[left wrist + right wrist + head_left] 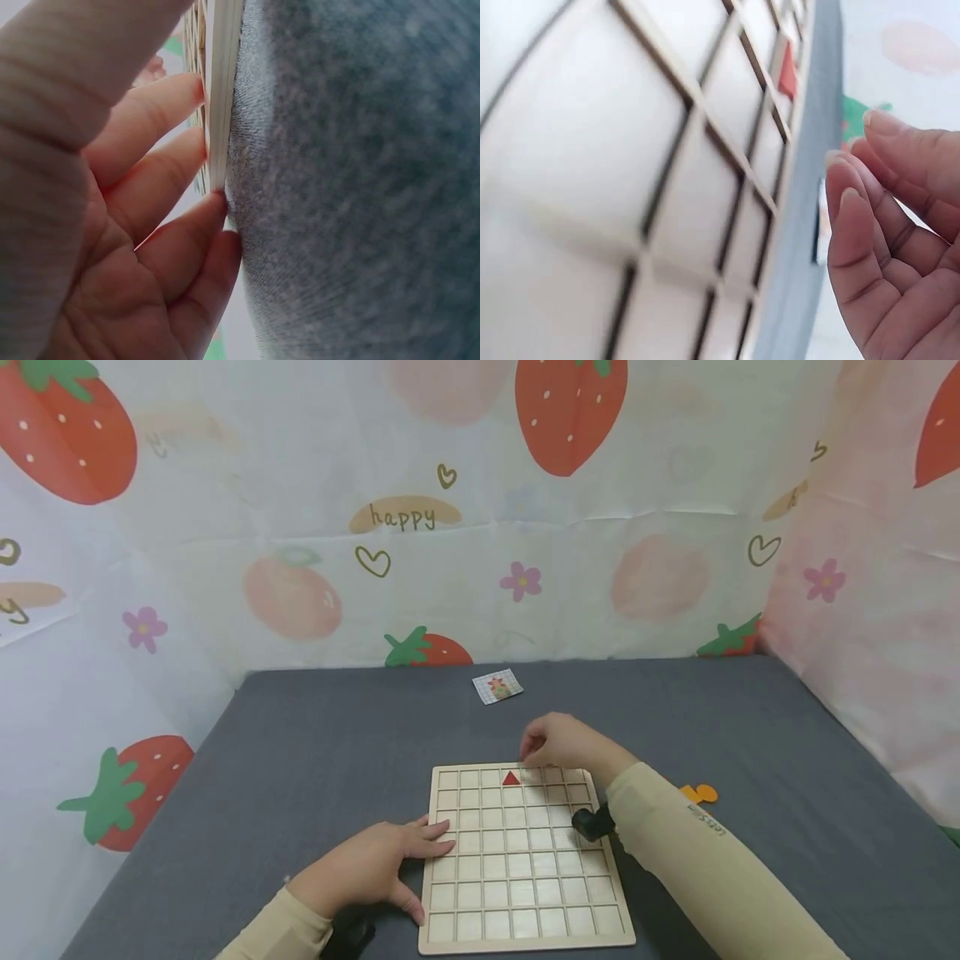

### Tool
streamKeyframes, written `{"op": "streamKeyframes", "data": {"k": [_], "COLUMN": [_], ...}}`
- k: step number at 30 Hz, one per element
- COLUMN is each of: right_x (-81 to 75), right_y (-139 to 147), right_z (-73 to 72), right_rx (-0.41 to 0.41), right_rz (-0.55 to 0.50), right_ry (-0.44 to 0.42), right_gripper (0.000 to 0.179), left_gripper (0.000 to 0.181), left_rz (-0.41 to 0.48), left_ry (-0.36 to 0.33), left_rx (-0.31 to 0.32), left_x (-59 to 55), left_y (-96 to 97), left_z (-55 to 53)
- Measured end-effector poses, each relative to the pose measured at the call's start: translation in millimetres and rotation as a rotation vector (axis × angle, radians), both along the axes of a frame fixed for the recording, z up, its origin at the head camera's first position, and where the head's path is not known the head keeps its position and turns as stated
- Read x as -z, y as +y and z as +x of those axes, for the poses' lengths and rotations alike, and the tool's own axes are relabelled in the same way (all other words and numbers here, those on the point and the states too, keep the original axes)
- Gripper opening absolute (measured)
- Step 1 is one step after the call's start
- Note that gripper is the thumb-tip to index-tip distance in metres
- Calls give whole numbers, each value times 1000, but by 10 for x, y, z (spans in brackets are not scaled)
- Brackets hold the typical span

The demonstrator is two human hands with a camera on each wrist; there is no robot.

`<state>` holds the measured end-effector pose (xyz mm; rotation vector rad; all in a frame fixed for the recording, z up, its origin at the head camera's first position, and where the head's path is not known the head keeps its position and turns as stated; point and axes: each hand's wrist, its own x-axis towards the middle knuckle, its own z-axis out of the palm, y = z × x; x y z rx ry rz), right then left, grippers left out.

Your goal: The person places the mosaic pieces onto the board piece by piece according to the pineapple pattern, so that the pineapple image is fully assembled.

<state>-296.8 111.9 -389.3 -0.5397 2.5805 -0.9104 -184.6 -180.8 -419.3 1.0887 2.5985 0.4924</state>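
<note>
A light wooden grid board [519, 893] lies on the grey cloth. One red triangle piece [511, 779] sits in a cell of its far row; the right wrist view shows the same red triangle [788, 71] near the board's edge. My left hand [378, 864] rests at the board's left side, spread fingers over the rim and thumb near the lower corner. In the left wrist view, its fingertips [196, 142] touch the board's side. Over the far edge, just right of the triangle, hovers my right hand [562, 743]. Its fingers are loosely curled, with nothing visible between them.
A small picture card [498, 686] with a printed grid lies at the back of the table. Orange pieces [707, 793] lie right of the board, partly hidden by the right sleeve [697, 843]. A strawberry-print curtain [570, 610] hangs behind the table.
</note>
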Motion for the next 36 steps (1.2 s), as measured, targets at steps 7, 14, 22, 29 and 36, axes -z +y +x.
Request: {"op": "streamKeyframes", "data": {"k": [7,14,22,29,36], "right_x": [-155,-227,-158,-50,42], "right_y": [368,735,1122,1253,1252], "right_z": [79,165,187,203,229], "right_rx": [23,32,14,6,34], "right_rz": [-11,26,80,96,147], "right_ry": [-25,-7,-23,-73,-88], "right_gripper": [12,14,13,7,14], "left_gripper": [88,88,88,87,87], "left_rz": [5,9,-3,-17,1], "left_ry": [-17,-15,9,22,-15], "left_rx": [-5,-3,4,1,-15], "left_x": [-20,-28,-34,-18,-26], "left_y": [-3,3,20,6,4], "left_z": [-4,0,10,10,23]}}
